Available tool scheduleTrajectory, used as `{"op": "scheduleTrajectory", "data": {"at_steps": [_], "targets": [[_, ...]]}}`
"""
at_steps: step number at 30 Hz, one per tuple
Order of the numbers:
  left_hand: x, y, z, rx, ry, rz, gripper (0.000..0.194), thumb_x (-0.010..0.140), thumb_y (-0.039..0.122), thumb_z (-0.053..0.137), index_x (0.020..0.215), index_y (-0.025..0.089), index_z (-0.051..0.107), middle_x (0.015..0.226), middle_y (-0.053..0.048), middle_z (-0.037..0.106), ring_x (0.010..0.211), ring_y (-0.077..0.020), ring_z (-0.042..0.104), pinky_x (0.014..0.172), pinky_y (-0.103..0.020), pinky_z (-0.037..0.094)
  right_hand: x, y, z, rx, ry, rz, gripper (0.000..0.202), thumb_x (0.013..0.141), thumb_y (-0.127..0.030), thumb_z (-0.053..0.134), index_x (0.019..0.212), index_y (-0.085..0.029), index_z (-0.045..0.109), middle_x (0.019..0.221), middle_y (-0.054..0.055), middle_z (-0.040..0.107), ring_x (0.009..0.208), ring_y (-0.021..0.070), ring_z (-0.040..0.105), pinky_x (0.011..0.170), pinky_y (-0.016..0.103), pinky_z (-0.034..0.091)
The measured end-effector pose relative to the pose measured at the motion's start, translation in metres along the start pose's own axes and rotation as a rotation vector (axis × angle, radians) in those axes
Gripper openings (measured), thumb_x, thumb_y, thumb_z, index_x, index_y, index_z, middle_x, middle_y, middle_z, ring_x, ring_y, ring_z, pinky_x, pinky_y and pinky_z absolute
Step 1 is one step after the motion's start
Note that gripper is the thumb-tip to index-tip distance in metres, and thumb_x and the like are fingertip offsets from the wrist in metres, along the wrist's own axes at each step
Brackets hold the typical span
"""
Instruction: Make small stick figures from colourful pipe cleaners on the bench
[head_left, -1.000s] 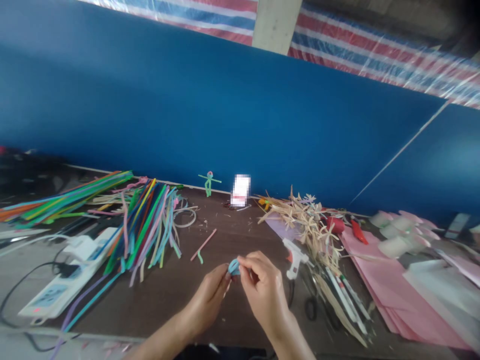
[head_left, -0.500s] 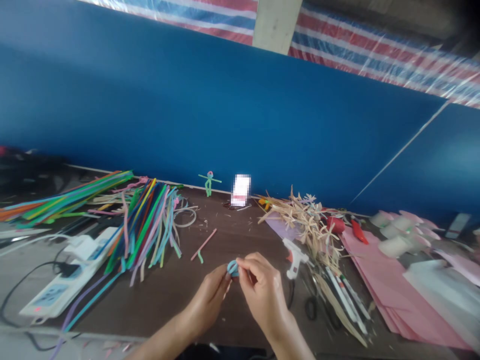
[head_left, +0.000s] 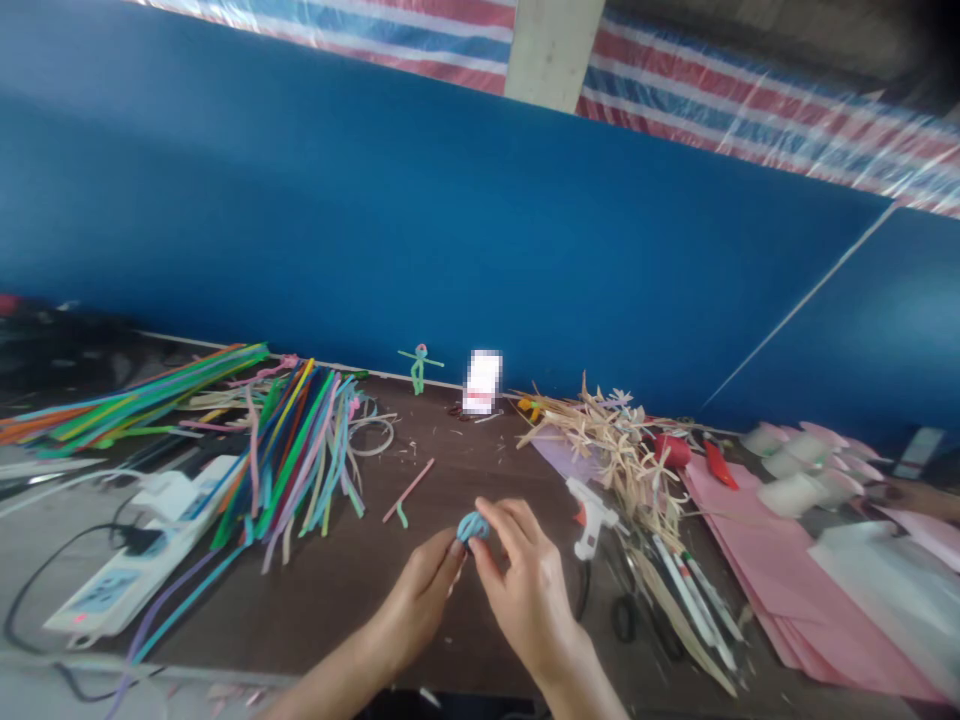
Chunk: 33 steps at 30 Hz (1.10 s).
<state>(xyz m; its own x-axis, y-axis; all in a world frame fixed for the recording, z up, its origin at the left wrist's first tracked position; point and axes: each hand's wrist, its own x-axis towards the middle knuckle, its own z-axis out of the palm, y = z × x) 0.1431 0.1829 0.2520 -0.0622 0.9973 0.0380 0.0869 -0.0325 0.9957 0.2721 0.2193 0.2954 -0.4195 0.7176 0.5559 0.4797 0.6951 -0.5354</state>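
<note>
A small light-blue coiled pipe cleaner [head_left: 472, 526] is held up over the brown table, between my two hands. My left hand [head_left: 421, 585] pinches its left side with thumb and fingers. The thumb and forefinger of my right hand [head_left: 525, 580] rest around its right side, the thumb below and the forefinger at the top. Beyond the hands, a pink pipe cleaner piece [head_left: 409, 489] and a short green piece [head_left: 403, 516] lie on the table. A little green pipe-cleaner figure [head_left: 418, 370] stands at the back with its arms spread.
Bundles of coloured pipe cleaners [head_left: 292, 460] lie left, beside a white power strip [head_left: 112, 585]. To the right are a white glue gun [head_left: 596, 515], dried straw-like flowers [head_left: 600, 425], several pens [head_left: 690, 590] and pink sheets [head_left: 780, 570]. A blue wall [head_left: 450, 220] closes the back.
My right thumb and forefinger have spread further apart around the blue coil, and more of it shows. The coil has turned slightly. My left hand stays nearly in place.
</note>
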Motion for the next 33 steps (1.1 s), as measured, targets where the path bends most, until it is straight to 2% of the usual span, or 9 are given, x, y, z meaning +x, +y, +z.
{"op": "scheduleTrajectory", "data": {"at_steps": [3,6,8,15,20,23,28,30,33], "targets": [[0.001,0.0,-0.005,0.186,0.071,0.163,0.027,0.086,0.036,0.035,0.085,0.015,0.052,0.074,-0.004,0.054,0.067,-0.0137,0.048,0.063,-0.025,0.042,-0.006,-0.001,0.004,0.122,0.057,0.115,0.021,0.081,-0.019,0.046,0.1,-0.019,0.056,0.083,0.006,0.055,0.066,0.0135,0.053,0.058,0.023,0.044],[0.002,-0.004,-0.008,0.369,0.109,0.329,0.023,0.086,0.027,0.033,0.093,0.016,0.052,0.085,-0.009,0.056,0.078,-0.0179,0.053,0.073,-0.03,0.043,-0.01,-0.003,0.008,0.254,-0.017,0.223,0.014,0.082,-0.021,0.047,0.08,-0.018,0.06,0.065,0.001,0.053,0.056,0.011,0.049,0.052,0.02,0.039],[0.001,-0.007,-0.008,0.455,0.088,0.382,0.024,0.086,0.022,0.031,0.096,0.015,0.051,0.088,-0.012,0.056,0.08,-0.0191,0.054,0.075,-0.032,0.044,-0.011,-0.005,0.011,0.331,-0.049,0.279,0.015,0.081,-0.023,0.048,0.075,-0.017,0.06,0.063,0.0,0.054,0.056,0.0109,0.049,0.052,0.02,0.038],[-0.001,-0.005,-0.008,0.533,0.039,0.423,0.024,0.085,0.017,0.03,0.096,0.015,0.051,0.088,-0.011,0.055,0.08,-0.0182,0.053,0.075,-0.032,0.044,-0.014,-0.01,0.018,0.505,-0.01,0.384,0.018,0.079,-0.027,0.05,0.066,-0.016,0.056,0.058,-0.002,0.051,0.052,0.0096,0.044,0.049,0.018,0.035],[-0.002,-0.001,-0.009,0.501,0.011,0.446,0.022,0.085,0.016,0.029,0.09,0.014,0.051,0.081,-0.009,0.052,0.073,-0.0161,0.052,0.068,-0.029,0.045,-0.01,-0.013,0.013,0.584,-0.071,0.422,0.02,0.079,-0.028,0.049,0.064,-0.015,0.055,0.056,-0.002,0.05,0.051,0.0089,0.042,0.049,0.018,0.034],[-0.002,-0.002,-0.009,0.513,0.022,0.484,0.023,0.085,0.015,0.03,0.094,0.014,0.051,0.082,-0.01,0.053,0.076,-0.0167,0.052,0.07,-0.029,0.046,-0.009,-0.014,0.012,0.615,-0.08,0.435,0.021,0.079,-0.028,0.05,0.065,-0.014,0.055,0.057,-0.001,0.051,0.052,0.0087,0.042,0.049,0.018,0.034],[-0.002,-0.01,-0.011,0.592,0.056,0.557,0.028,0.085,0.013,0.031,0.106,0.013,0.048,0.087,-0.011,0.056,0.08,-0.0172,0.055,0.072,-0.029,0.047,-0.01,-0.009,0.006,0.502,-0.138,0.413,0.023,0.081,-0.03,0.049,0.065,-0.015,0.057,0.055,-0.002,0.05,0.051,0.0087,0.041,0.048,0.018,0.034],[-0.002,-0.013,-0.013,0.648,0.083,0.619,0.028,0.085,0.015,0.031,0.108,0.014,0.047,0.09,-0.012,0.057,0.083,-0.0182,0.055,0.072,-0.029,0.048,-0.008,-0.008,-0.003,0.348,-0.103,0.339,0.019,0.08,-0.029,0.049,0.068,-0.016,0.057,0.057,-0.001,0.048,0.052,0.0093,0.042,0.049,0.019,0.034],[-0.001,-0.013,-0.013,0.737,0.107,0.707,0.028,0.086,0.018,0.032,0.108,0.014,0.047,0.094,-0.013,0.058,0.087,-0.0195,0.056,0.074,-0.03,0.048,-0.001,-0.011,-0.017,0.119,-0.075,0.166,0.011,0.079,-0.025,0.05,0.084,-0.018,0.058,0.072,0.002,0.049,0.062,0.0115,0.047,0.056,0.021,0.037]]}}
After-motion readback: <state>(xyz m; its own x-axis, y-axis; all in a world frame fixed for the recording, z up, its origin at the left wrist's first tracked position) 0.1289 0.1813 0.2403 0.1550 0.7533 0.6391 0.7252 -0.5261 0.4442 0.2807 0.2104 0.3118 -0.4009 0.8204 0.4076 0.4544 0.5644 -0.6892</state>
